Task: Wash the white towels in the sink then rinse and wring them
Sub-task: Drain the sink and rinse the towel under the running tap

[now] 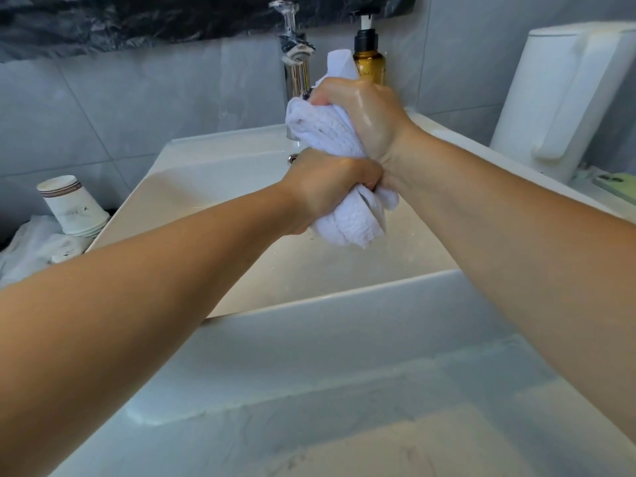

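A white waffle-weave towel (pixel 323 132) is twisted into a tight roll above the white rectangular sink (pixel 192 187). My right hand (pixel 361 115) is clenched around its upper part, just in front of the chrome tap (pixel 296 63). My left hand (pixel 330 187) grips its lower part, and a bunched end hangs out below that fist. Both hands look wet. A corner of the towel sticks up behind my right hand.
An amber pump bottle (pixel 370 60) stands behind the tap. Stacked paper cups (pixel 70 204) and crumpled white cloth (pixel 31 246) lie left of the sink. A white dispenser (pixel 564 98) stands at the right. A pale marble counter edge (pixel 309 390) runs in front.
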{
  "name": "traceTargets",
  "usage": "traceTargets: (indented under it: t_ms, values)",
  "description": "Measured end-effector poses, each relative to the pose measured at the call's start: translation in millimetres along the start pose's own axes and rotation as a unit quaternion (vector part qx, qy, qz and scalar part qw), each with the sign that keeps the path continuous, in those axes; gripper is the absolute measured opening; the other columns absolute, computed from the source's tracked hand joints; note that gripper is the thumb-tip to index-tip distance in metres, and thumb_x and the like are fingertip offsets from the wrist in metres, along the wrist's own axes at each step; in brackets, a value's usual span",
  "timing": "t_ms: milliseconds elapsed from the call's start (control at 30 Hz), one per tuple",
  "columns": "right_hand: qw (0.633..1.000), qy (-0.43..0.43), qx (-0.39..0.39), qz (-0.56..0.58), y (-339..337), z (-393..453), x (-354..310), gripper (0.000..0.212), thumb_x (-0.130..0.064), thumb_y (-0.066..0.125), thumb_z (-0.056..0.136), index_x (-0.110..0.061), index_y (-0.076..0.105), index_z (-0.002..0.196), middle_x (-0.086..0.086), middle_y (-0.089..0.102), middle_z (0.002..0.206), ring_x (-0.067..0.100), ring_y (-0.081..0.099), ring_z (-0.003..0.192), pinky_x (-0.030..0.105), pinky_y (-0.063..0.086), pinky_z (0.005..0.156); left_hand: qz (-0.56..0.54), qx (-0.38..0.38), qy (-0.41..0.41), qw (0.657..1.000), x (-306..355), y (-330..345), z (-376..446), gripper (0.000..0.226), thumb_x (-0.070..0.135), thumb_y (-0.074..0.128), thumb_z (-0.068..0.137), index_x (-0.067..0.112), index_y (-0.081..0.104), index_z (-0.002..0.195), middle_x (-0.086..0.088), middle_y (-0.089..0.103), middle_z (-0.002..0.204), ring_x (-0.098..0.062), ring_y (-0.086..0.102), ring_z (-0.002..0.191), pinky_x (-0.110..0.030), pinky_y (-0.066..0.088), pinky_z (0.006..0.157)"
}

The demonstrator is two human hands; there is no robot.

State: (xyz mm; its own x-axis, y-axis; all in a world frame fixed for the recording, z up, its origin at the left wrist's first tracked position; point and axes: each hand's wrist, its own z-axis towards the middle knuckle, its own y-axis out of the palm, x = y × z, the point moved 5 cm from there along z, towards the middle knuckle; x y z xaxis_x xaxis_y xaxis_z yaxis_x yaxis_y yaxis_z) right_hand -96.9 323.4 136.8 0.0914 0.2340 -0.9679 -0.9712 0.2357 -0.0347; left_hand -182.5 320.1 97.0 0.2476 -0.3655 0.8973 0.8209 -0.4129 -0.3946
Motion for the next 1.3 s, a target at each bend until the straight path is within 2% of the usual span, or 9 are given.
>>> traceTargets:
  t_ms: [133,300,433,500,600,767,1067,1200,1300]
  values:
    - [0.997,-0.037,0.017,0.065,5.9,2.0,3.3,0.023,-0.032,0.072,0.072,-0.011,0.064,0.078,0.006,0.066,0.076,0.02,0.065,0.072,0.031,0.05,0.066,0.047,0.003,0.038,0.998,7.1,-17.0,6.4,0.022,0.017,0.065,0.054,0.015,0.065,0.076,-0.005,0.069,0.077,-0.027,0.07,0.086,-0.045,0.058,0.082]
    - [0.985,-0.001,-0.05,0.164,15.3,15.2,15.8,0.071,-0.066,0.05,0.08,-0.016,0.059,0.13,0.014,0.065,0.124,0.028,0.063,0.114,0.047,0.049,0.1,0.05,0.056,-0.006,0.997,-4.6,-53.1,11.9,0.056,0.027,0.073,0.045,0.015,0.071,0.1,-0.001,0.075,0.097,-0.017,0.071,0.092,-0.043,0.06,0.086]
    - [0.996,0.08,-0.001,0.044,6.0,15.6,39.8,0.069,-0.065,0.025,0.097,-0.01,0.068,0.097,0.011,0.071,0.097,0.026,0.067,0.094,0.039,0.051,0.088,0.006,0.128,-0.008,0.992,-7.2,-71.6,10.6,0.041,0.024,0.073,0.052,0.021,0.067,0.093,0.0,0.074,0.094,-0.014,0.071,0.089,-0.032,0.06,0.078]
    - [0.984,0.103,-0.025,-0.143,9.0,11.2,52.5,0.058,-0.052,0.037,0.098,-0.008,0.069,0.083,0.01,0.073,0.087,0.026,0.069,0.087,0.039,0.052,0.089,-0.036,0.195,-0.014,0.98,-6.5,-81.4,9.8,0.035,0.026,0.072,0.053,0.021,0.068,0.087,0.002,0.074,0.088,-0.012,0.071,0.083,-0.029,0.059,0.071]
    - [0.836,0.086,-0.195,-0.505,31.0,-0.7,68.1,0.033,-0.029,0.047,0.096,-0.006,0.07,0.087,0.009,0.067,0.088,0.023,0.057,0.081,0.029,0.044,0.064,-0.118,0.262,-0.035,0.957,-8.8,-92.9,8.9,0.019,0.022,0.074,0.064,0.021,0.067,0.082,0.008,0.07,0.073,-0.007,0.068,0.069,-0.023,0.053,0.056]
    - [0.661,0.054,-0.311,-0.681,59.7,-10.5,65.0,0.029,-0.025,0.043,0.1,-0.007,0.063,0.091,0.003,0.05,0.078,0.025,0.052,0.085,0.027,0.039,0.058,-0.155,0.264,-0.037,0.951,-12.7,-88.7,11.7,0.01,0.018,0.072,0.07,0.021,0.065,0.076,0.007,0.068,0.068,-0.011,0.068,0.068,-0.025,0.055,0.06]
    - [0.863,0.13,-0.214,-0.439,28.0,18.6,73.9,0.037,-0.028,0.042,0.097,-0.01,0.073,0.09,0.003,0.076,0.092,0.021,0.071,0.088,0.036,0.055,0.089,-0.176,0.178,0.003,0.968,-4.3,-75.0,15.0,0.014,0.017,0.07,0.074,0.015,0.065,0.087,-0.002,0.07,0.078,-0.018,0.071,0.081,-0.037,0.056,0.078]
    - [0.984,0.11,0.025,-0.137,-11.0,35.5,46.8,0.045,-0.036,0.04,0.099,-0.006,0.069,0.082,0.01,0.074,0.08,0.025,0.071,0.069,0.033,0.055,0.074,-0.229,0.154,-0.005,0.961,-11.5,-75.3,17.7,0.025,0.023,0.069,0.065,0.015,0.068,0.088,-0.002,0.072,0.08,-0.022,0.071,0.083,-0.04,0.056,0.078]
    - [0.989,0.091,0.012,0.116,6.1,34.2,36.5,0.048,-0.05,0.04,0.098,-0.011,0.068,0.099,0.012,0.073,0.096,0.028,0.07,0.087,0.039,0.055,0.081,-0.235,0.146,-0.023,0.961,-15.3,-67.1,16.6,0.041,0.033,0.074,0.067,0.013,0.07,0.102,-0.007,0.076,0.096,-0.026,0.073,0.093,-0.043,0.058,0.085]
